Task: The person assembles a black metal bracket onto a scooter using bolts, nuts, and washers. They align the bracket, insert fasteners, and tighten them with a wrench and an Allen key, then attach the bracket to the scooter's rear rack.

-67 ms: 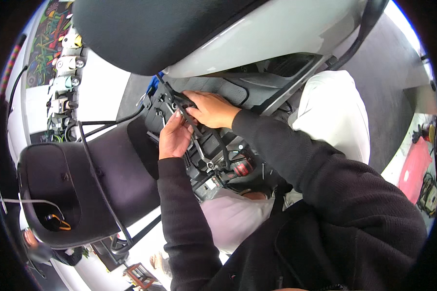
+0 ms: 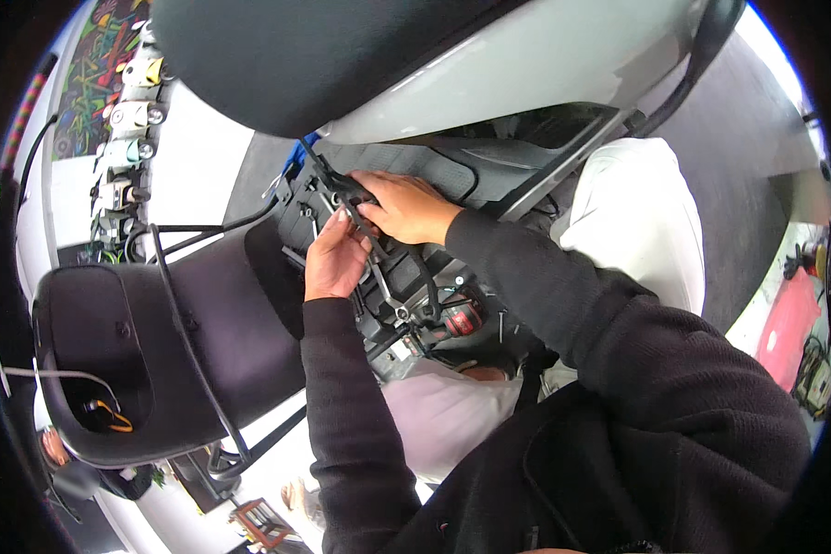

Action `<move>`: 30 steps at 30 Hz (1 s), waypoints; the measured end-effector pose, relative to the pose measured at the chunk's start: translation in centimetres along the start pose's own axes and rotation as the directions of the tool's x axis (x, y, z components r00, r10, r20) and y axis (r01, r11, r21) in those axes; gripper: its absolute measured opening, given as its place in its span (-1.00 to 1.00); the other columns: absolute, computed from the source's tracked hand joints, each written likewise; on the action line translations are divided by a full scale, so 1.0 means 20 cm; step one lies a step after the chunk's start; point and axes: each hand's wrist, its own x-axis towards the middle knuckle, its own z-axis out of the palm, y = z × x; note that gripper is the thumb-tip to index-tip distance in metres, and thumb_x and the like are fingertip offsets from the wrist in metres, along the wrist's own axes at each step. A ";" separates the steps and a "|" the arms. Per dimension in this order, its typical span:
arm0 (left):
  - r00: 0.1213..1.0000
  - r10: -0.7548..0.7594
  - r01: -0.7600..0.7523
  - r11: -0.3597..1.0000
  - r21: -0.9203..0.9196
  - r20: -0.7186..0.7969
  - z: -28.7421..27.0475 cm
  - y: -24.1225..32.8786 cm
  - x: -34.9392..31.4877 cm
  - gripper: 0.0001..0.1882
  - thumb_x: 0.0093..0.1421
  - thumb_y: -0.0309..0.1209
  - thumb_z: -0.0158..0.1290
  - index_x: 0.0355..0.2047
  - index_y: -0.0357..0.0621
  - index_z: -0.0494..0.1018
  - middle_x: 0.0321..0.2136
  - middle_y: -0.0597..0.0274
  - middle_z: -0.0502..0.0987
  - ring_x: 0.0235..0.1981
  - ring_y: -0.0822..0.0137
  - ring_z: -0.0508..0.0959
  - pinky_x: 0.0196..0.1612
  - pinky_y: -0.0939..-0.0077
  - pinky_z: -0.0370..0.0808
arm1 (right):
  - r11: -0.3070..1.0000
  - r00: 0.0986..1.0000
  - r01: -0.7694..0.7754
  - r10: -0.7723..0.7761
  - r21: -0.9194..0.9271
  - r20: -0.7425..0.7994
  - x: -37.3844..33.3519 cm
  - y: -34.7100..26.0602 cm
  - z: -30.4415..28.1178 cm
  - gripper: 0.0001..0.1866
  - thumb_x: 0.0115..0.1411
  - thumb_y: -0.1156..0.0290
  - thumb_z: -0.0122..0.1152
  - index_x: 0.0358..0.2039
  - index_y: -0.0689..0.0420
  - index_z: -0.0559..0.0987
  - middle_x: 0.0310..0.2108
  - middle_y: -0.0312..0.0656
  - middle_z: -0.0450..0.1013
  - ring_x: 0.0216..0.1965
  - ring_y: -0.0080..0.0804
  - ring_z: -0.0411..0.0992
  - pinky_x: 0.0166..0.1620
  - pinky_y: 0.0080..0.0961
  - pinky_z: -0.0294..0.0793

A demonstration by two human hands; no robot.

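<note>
Both my hands meet over the scooter's grey footboard (image 2: 414, 166), at a long narrow black bar-like part (image 2: 321, 166) with metal fittings. My right hand (image 2: 411, 208) is closed around its dark upper side, its fingertips partly hidden. From below, my left hand (image 2: 335, 263) pinches the same part between thumb and fingers. Just past the left fingers lies a silver wrench (image 2: 388, 288), its ring end towards me. A red and black power drill (image 2: 460, 317) rests nearer to me, among dark tools and parts.
A black scooter seat (image 2: 286, 65) and white body panel (image 2: 517, 60) overhang the hands. Left stands the black front shield (image 2: 240, 314) with a tube frame (image 2: 171, 305). A blue object (image 2: 295, 159) lies beyond the bar. Pink wrapping (image 2: 788, 319) is at far right.
The view has shifted slightly. Both hands keep the same hold on the black bar-like part.
</note>
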 end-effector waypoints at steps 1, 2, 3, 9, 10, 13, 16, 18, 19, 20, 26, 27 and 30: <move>1.000 0.022 -0.022 1.000 -0.013 -0.008 0.00 0.00 -0.01 -0.75 0.46 -0.38 0.05 0.08 -0.17 0.52 0.01 0.22 0.62 0.06 0.27 0.58 0.22 0.24 0.47 | 1.000 1.000 0.020 -0.020 0.003 -0.006 -0.01 -0.02 -0.01 -0.43 0.39 0.23 0.12 0.34 0.21 0.39 0.22 0.13 0.46 0.22 0.15 0.45 0.23 -0.07 0.44; 0.998 0.054 -0.054 0.998 -0.019 0.018 0.01 0.00 -0.02 -0.75 0.46 -0.38 0.06 0.08 -0.16 0.52 0.01 0.23 0.62 0.06 0.27 0.58 0.21 0.25 0.47 | 0.998 0.998 0.054 -0.054 0.014 -0.010 -0.01 -0.04 -0.01 -0.46 0.40 0.23 0.11 0.33 0.17 0.40 0.21 0.12 0.46 0.20 0.16 0.46 0.22 -0.03 0.44; 0.996 0.078 -0.077 0.997 -0.024 0.047 0.01 0.00 -0.04 -0.75 0.46 -0.38 0.06 0.08 -0.15 0.52 0.02 0.24 0.61 0.06 0.27 0.58 0.21 0.25 0.47 | 0.998 0.998 0.060 -0.060 0.008 -0.008 -0.01 -0.06 -0.02 -0.48 0.41 0.23 0.09 0.32 0.13 0.42 0.20 0.11 0.47 0.18 0.17 0.47 0.21 0.01 0.44; 0.974 0.227 -0.226 0.973 -0.051 0.015 0.09 0.00 -0.15 -0.63 0.45 -0.44 0.08 0.22 -0.25 0.49 0.08 0.16 0.62 0.11 0.23 0.58 0.28 0.15 0.44 | 0.995 0.996 0.092 -0.091 -0.046 0.023 0.00 -0.27 -0.11 -0.51 0.43 0.22 0.02 0.32 0.08 0.43 0.15 0.05 0.48 0.12 0.15 0.49 0.14 0.02 0.48; 0.968 0.248 -0.245 0.967 -0.069 0.027 0.12 0.00 -0.17 -0.63 0.44 -0.44 0.08 0.22 -0.25 0.49 0.09 0.15 0.62 0.11 0.23 0.58 0.27 0.15 0.44 | 0.992 0.993 0.116 -0.115 -0.055 0.031 -0.01 -0.31 -0.14 -0.49 0.44 0.22 0.01 0.34 0.10 0.41 0.15 0.07 0.47 0.12 0.16 0.49 0.13 0.02 0.48; 0.953 0.297 -0.289 0.951 -0.110 0.064 0.22 0.01 -0.23 -0.63 0.44 -0.45 0.08 0.21 -0.28 0.49 0.12 0.09 0.60 0.11 0.21 0.59 0.26 0.16 0.46 | 0.985 0.985 0.147 -0.136 -0.096 0.105 -0.05 -0.44 -0.26 -0.46 0.44 0.25 0.01 0.38 0.15 0.37 0.13 0.10 0.46 0.12 0.17 0.49 0.14 0.00 0.48; 0.947 0.313 -0.299 0.941 -0.155 0.075 0.36 0.03 -0.34 -0.61 0.44 -0.45 0.07 0.22 -0.33 0.47 0.14 0.03 0.58 0.11 0.17 0.59 0.26 0.15 0.48 | 0.964 0.958 0.234 -0.208 -0.124 0.197 -0.11 -0.61 -0.39 -0.34 0.34 0.33 0.17 0.42 0.19 0.30 0.11 0.14 0.46 0.05 0.18 0.53 0.08 -0.04 0.53; 0.941 0.328 -0.307 0.931 -0.198 0.083 0.45 0.02 -0.45 -0.62 0.44 -0.46 0.06 0.21 -0.33 0.47 0.15 0.02 0.57 0.10 0.14 0.58 0.26 0.13 0.47 | 0.937 0.941 0.286 -0.234 -0.201 0.246 -0.17 -0.73 -0.47 -0.25 0.25 0.36 0.27 0.43 0.18 0.28 0.04 0.14 0.48 -0.03 0.17 0.56 0.00 -0.06 0.56; 0.938 0.339 -0.316 0.923 -0.220 0.075 0.49 0.01 -0.51 -0.63 0.45 -0.46 0.05 0.21 -0.33 0.47 0.15 0.01 0.57 0.09 0.14 0.59 0.26 0.12 0.47 | 0.934 0.928 0.314 -0.265 -0.169 0.261 -0.20 -0.78 -0.51 -0.25 0.23 0.37 0.27 0.42 0.18 0.28 0.03 0.13 0.49 -0.02 0.16 0.55 0.02 -0.08 0.55; 0.935 0.352 -0.332 0.913 -0.237 0.044 0.53 -0.01 -0.59 -0.62 0.45 -0.46 0.04 0.23 -0.32 0.44 0.16 0.02 0.56 0.09 0.13 0.58 0.25 0.10 0.46 | 0.940 0.921 0.303 -0.246 -0.160 0.302 -0.24 -0.83 -0.54 -0.26 0.22 0.39 0.26 0.42 0.19 0.29 0.02 0.12 0.50 -0.01 0.15 0.55 0.05 -0.09 0.54; 0.931 0.365 -0.352 0.865 -0.357 -0.033 0.67 -0.28 -1.03 -0.58 0.41 -0.41 0.09 0.22 -0.29 0.37 0.18 -0.03 0.49 0.13 0.04 0.55 0.25 0.06 0.46 | 0.893 0.831 0.428 -0.328 -0.140 0.449 -0.56 -1.00 -0.54 -0.26 0.17 0.39 0.30 0.38 0.19 0.34 -0.12 0.06 0.54 -0.19 0.11 0.58 -0.11 -0.15 0.60; 0.936 0.350 -0.333 0.860 -0.387 -0.028 0.67 -0.34 -1.09 -0.57 0.40 -0.38 0.12 0.20 -0.31 0.39 0.16 -0.05 0.51 0.12 0.06 0.55 0.25 0.11 0.45 | 0.902 0.809 0.419 -0.320 -0.102 0.493 -0.60 -1.01 -0.52 -0.24 0.18 0.41 0.30 0.40 0.21 0.32 -0.12 0.06 0.55 -0.18 0.09 0.58 -0.11 -0.16 0.60; 0.917 0.394 -0.380 0.814 -0.440 -0.064 0.69 -0.51 -1.22 -0.58 0.35 -0.41 0.16 0.16 -0.32 0.43 0.11 0.00 0.53 -0.03 0.17 0.55 0.04 0.25 0.48 | 0.956 0.664 0.202 -0.293 0.212 0.688 -0.66 -0.97 -0.53 -0.21 0.21 0.47 0.27 0.44 0.27 0.25 -0.06 0.07 0.55 -0.09 -0.06 0.60 -0.03 -0.27 0.59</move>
